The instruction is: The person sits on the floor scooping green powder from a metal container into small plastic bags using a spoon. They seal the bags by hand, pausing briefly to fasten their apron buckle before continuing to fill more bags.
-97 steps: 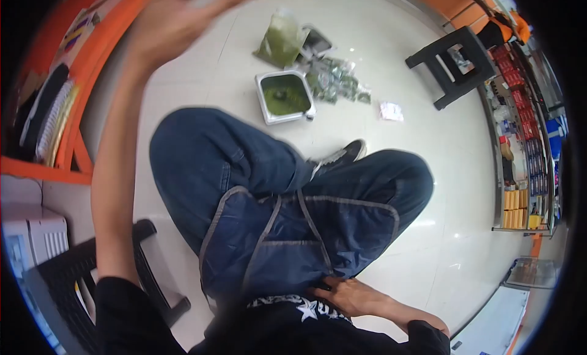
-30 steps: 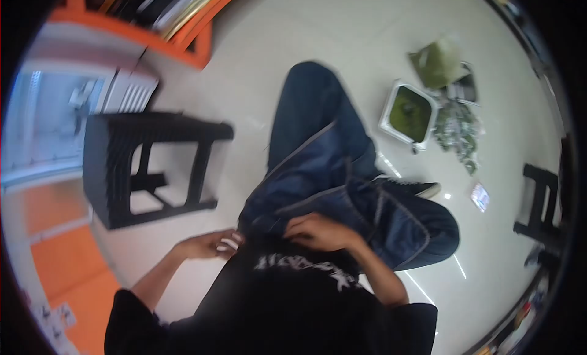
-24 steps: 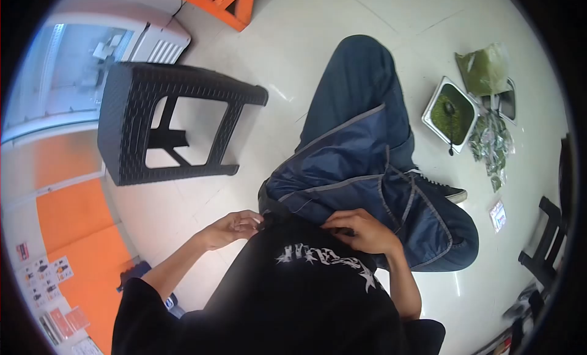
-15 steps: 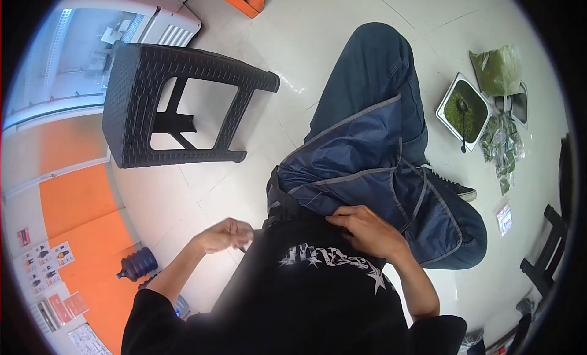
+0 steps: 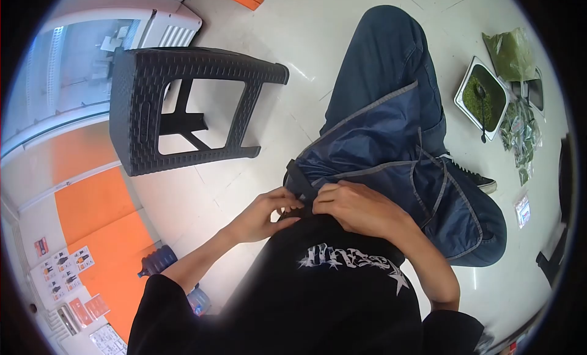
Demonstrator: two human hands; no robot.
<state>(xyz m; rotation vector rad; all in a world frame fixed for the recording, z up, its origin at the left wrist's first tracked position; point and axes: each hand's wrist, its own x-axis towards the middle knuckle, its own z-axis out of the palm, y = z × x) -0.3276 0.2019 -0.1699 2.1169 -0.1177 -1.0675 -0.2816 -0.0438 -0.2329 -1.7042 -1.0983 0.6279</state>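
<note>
At my waist, my left hand [image 5: 266, 215] has its fingers curled in by a black strap [image 5: 299, 181], thumb against the hem of my black shirt [image 5: 342, 294]. What lies between its fingertips is too small to tell. Close beside it, my right hand [image 5: 361, 209] is bent over the top edge of a dark blue apron [image 5: 379, 135] with grey trim. The fingers press in at the waist, and what they grip is hidden. The apron is spread across my lap, over my blue trousers [image 5: 385, 55].
A black plastic stool [image 5: 202, 58] lies on its side at the left. At right on the floor are a metal pan [image 5: 468, 120] of chopped greens with a spoon [image 5: 483, 110], a green-filled bag [image 5: 512, 58] and small packets [image 5: 520, 138]. Water bottles [image 5: 159, 260] stand lower left.
My left hand has moved right and forward from beside my hip to my waist, close to my right hand. My right hand has shifted slightly left and forward. The whole view has tilted a little.
</note>
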